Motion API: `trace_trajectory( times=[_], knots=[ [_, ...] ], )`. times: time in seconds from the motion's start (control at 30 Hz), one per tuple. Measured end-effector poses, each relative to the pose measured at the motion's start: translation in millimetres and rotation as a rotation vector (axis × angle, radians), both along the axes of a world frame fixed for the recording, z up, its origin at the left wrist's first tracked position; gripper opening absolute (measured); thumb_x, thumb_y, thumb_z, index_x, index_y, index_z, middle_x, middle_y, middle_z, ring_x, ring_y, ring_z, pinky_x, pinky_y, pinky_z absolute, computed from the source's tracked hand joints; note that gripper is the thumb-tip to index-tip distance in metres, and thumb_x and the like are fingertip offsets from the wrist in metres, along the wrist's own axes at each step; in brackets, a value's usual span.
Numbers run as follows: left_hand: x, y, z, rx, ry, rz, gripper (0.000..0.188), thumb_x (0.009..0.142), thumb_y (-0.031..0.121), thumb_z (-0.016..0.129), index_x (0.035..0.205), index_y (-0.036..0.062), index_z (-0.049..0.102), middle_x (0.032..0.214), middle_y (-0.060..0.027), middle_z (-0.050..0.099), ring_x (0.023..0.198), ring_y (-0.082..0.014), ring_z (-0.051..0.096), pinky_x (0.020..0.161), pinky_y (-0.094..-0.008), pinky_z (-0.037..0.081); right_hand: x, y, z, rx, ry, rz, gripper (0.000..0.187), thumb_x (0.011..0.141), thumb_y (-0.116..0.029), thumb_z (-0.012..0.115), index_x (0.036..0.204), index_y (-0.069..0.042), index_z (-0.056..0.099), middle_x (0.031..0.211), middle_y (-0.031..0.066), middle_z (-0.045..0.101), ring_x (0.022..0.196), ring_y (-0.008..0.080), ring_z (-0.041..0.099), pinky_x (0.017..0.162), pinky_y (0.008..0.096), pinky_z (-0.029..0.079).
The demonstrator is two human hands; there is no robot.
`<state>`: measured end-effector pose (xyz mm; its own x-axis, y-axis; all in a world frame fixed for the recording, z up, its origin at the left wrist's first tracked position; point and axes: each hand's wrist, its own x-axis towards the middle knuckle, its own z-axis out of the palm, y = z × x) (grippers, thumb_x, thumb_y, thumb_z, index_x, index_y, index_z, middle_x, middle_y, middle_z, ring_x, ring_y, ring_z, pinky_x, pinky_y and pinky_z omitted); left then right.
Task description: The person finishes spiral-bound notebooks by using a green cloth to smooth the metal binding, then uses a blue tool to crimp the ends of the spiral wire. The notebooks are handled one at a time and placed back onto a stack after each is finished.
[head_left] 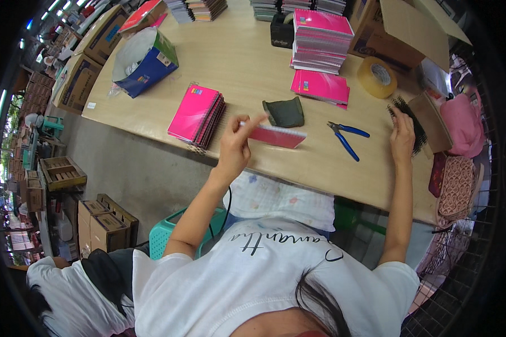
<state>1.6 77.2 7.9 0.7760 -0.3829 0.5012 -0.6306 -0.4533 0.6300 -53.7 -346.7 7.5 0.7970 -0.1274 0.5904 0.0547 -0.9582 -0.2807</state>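
My left hand pinches a small pink notebook by its left end, tilted just above the near edge of the table. At the right side, my right hand has its fingers together on a bunch of black binding wires; how many it grips is hidden. To the left of my left hand lies a stack of pink notebooks with dark wires along its edges. A dark green cloth pad sits just beyond the held notebook. Between my hands rest blue-handled cutting pliers, jaws apart.
A tall pile of pink notebooks stands at the back, with loose pink covers before it. Nearby are a tape roll, an open carton and a pink cloth bundle. A blue bag stands far left.
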Motion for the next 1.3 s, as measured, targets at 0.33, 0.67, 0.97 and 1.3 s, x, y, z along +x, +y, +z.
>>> trace_trajectory(
  times=[0.33,0.67,0.97,1.3],
  knots=[
    [-18.3,-29.7,-49.3,-0.277,0.026,0.111,0.027,0.078,0.011,0.075,0.101,0.0037,0.062,0.100,-0.0127,0.047,0.091,-0.0258,0.049,0.078,-0.0350,0.044,-17.5,156.8,9.3,0.650,0.248,0.447,0.017,0.083,-0.004,0.068,0.099,-0.001,0.072,0.088,0.0101,0.069,0.082,0.0208,0.064,0.072,0.0286,0.049],
    [-20.0,-35.3,-47.8,-0.267,0.011,0.138,0.022,0.082,0.012,0.073,0.098,0.0029,0.060,0.098,-0.0116,0.045,0.094,-0.0249,0.047,0.081,-0.0337,0.042,-10.3,161.8,10.0,0.579,0.239,0.602,0.014,0.080,-0.003,0.070,0.093,-0.001,0.070,0.089,0.0101,0.069,0.081,0.0215,0.063,0.071,0.0314,0.050],
    [-20.3,-40.7,-46.0,-0.292,0.017,0.146,0.023,0.081,0.013,0.073,0.096,0.0012,0.059,0.093,-0.0117,0.056,0.096,-0.0282,0.043,0.083,-0.0382,0.039,-12.2,163.9,18.3,0.421,0.390,0.573,0.021,0.083,-0.013,0.068,0.101,-0.002,0.064,0.085,0.0128,0.063,0.083,0.0316,0.063,0.072,0.0380,0.050],
    [-19.9,-39.8,-46.0,-0.278,0.002,0.137,0.024,0.081,0.013,0.074,0.095,0.0005,0.058,0.091,-0.0097,0.060,0.096,-0.0278,0.040,0.083,-0.0387,0.038,-10.0,175.6,31.6,0.152,0.483,0.505,0.025,0.084,-0.023,0.069,0.100,-0.005,0.063,0.104,0.0152,0.058,0.098,0.0326,0.059,0.080,0.0410,0.048]
  ],
)
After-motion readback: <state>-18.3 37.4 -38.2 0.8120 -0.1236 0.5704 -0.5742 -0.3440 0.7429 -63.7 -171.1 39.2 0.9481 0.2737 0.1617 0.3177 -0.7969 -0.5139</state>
